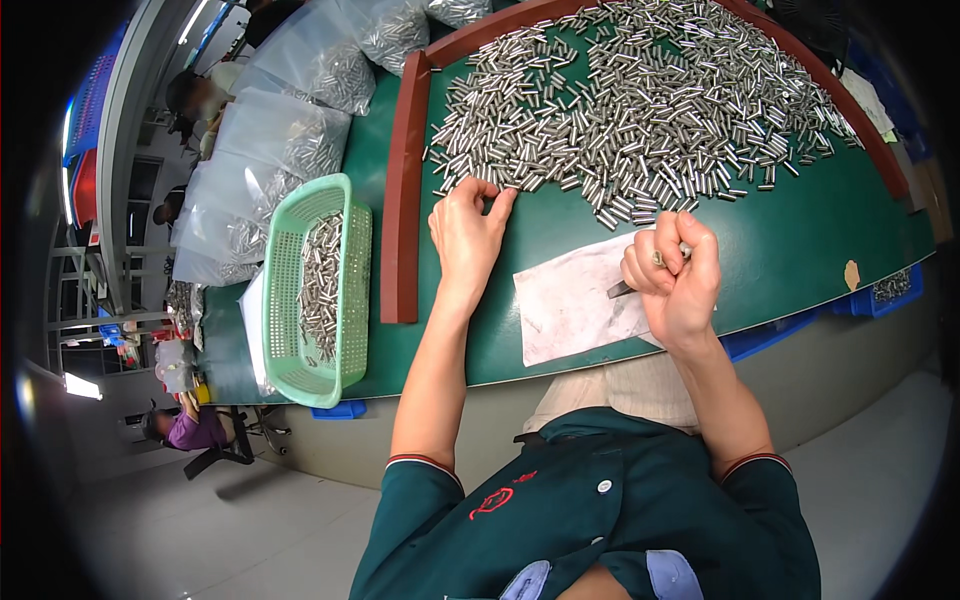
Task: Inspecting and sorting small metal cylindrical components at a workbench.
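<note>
Many small silvery metal pins [650,110] are heaped over the far part of the green table. At the heap's near left edge is my left hand [467,235], its fingers curled and its fingertips down at the pins. Whatever they pinch is too small or hidden to make out. My right hand [680,285] is closed around a slim tool, mostly covered by the fingers. The tool's dark flat end [620,290] sticks out to the left, above a smudged whitish sheet [560,310] lying near the table's front edge.
Red-brown rails [401,200] border the heap. Left of them stands a light green plastic basket [355,290] holding more pins. Clear bags of pins [255,140] line the far left. A blue bin [885,295] sits below the table's right edge. Other people work in the left background.
</note>
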Demonstrator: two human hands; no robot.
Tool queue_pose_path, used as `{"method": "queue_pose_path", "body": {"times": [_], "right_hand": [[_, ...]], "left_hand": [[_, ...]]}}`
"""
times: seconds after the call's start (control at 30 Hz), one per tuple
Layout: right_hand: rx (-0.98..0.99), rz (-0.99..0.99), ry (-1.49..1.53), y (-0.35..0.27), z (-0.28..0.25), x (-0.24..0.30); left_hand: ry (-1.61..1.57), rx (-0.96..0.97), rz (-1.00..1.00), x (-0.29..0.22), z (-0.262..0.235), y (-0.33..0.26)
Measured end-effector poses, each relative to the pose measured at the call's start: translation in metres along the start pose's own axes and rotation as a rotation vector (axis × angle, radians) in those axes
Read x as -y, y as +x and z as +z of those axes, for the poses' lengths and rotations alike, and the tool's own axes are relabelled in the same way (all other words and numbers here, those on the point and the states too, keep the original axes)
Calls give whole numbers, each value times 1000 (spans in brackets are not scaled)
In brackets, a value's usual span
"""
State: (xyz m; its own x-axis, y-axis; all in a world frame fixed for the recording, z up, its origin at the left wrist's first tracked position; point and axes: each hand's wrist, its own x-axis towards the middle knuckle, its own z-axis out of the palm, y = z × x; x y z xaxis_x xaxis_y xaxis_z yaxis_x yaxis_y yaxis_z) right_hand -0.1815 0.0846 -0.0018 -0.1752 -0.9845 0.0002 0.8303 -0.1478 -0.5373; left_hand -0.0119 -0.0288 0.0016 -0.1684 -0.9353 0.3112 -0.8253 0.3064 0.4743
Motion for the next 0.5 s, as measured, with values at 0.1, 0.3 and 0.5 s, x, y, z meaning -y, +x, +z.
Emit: {"method": "queue_pose_path", "body": {"times": [0.1, 0.3, 0.5], "right_hand": [[4, -3, 0, -1, 2, -1], [-15, -18, -5, 0, -6, -1], [48, -61, 58, -1, -2, -1]], "left_hand": [[14, 14, 23, 1, -7, -6], [-339, 426, 67, -38, -20, -54], [-320, 425, 82, -48, -14, -79]]}}
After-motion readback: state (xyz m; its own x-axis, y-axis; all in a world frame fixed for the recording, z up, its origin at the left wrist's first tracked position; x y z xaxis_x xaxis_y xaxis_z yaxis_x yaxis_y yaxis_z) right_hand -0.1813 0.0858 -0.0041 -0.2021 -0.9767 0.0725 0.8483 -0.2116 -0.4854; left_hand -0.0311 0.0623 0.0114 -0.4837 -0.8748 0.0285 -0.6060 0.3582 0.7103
